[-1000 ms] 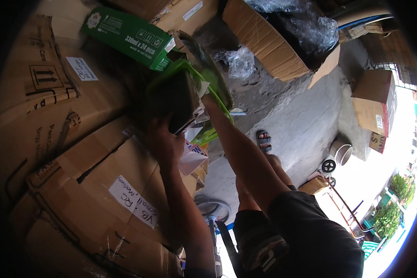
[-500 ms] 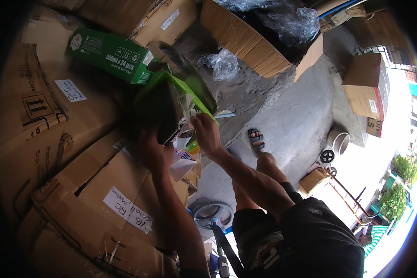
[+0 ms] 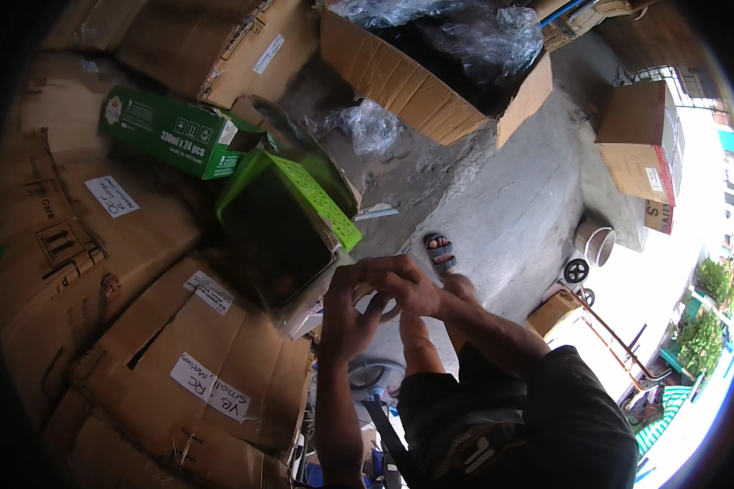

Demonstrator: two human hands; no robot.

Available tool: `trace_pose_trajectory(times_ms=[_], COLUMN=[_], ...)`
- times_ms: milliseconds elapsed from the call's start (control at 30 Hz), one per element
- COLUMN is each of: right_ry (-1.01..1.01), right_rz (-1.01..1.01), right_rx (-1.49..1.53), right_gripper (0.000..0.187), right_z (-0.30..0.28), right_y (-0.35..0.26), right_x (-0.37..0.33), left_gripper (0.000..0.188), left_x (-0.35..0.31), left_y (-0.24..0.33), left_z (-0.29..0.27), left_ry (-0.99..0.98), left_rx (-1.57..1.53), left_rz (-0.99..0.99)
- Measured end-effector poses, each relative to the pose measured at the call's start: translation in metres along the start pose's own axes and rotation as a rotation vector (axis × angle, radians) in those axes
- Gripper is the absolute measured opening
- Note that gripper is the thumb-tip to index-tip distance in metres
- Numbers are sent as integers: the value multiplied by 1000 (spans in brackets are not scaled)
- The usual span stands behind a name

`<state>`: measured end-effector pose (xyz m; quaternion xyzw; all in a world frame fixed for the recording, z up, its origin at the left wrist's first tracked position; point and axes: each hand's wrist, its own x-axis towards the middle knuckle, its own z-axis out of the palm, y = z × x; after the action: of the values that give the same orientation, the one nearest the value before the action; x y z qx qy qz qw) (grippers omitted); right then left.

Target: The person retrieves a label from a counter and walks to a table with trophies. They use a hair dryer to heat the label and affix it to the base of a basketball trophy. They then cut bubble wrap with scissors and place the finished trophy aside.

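My left hand and my right hand are close together in front of my legs, fingers curled toward each other. Between them shows part of a pale, ring-shaped thing; the fingers cover most of it, and its kind cannot be made out. Just beyond my left hand is a dark, box-like container with its inside in shadow. A lime-green plastic panel with small holes runs along its right side. Pale paper or card shows at the container's near corner, beside my left wrist.
Large brown cartons are stacked along the left. A dark green carton rests on them. Ahead lies an open carton with clear plastic wrap. On the right are another carton, a bucket and a wheeled trolley.
Both hands have left the container's near edge and moved right and nearer to me, coming together around the pale ring-shaped thing. The lime-green panel and container sit at a changed angle.
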<state>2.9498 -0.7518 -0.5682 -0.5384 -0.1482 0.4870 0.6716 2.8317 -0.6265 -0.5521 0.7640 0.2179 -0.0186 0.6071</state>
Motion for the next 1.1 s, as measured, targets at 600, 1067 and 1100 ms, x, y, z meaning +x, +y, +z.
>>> trace_pose_trajectory(times_ms=[600, 1067, 1100], right_ry=[593, 229, 197], right_rz=[24, -145, -156], right_rx=[-1215, -1484, -1605], right_gripper=[113, 53, 56], right_z=[-221, -210, -211], right_y=[274, 222, 224], right_x=[397, 407, 413], left_gripper=[40, 39, 39], left_x=[-137, -137, -134], left_y=[-214, -220, -222], left_z=[248, 239, 237], left_ry=[450, 463, 465], left_rx=[-218, -231, -223], left_rz=[-820, -807, -808])
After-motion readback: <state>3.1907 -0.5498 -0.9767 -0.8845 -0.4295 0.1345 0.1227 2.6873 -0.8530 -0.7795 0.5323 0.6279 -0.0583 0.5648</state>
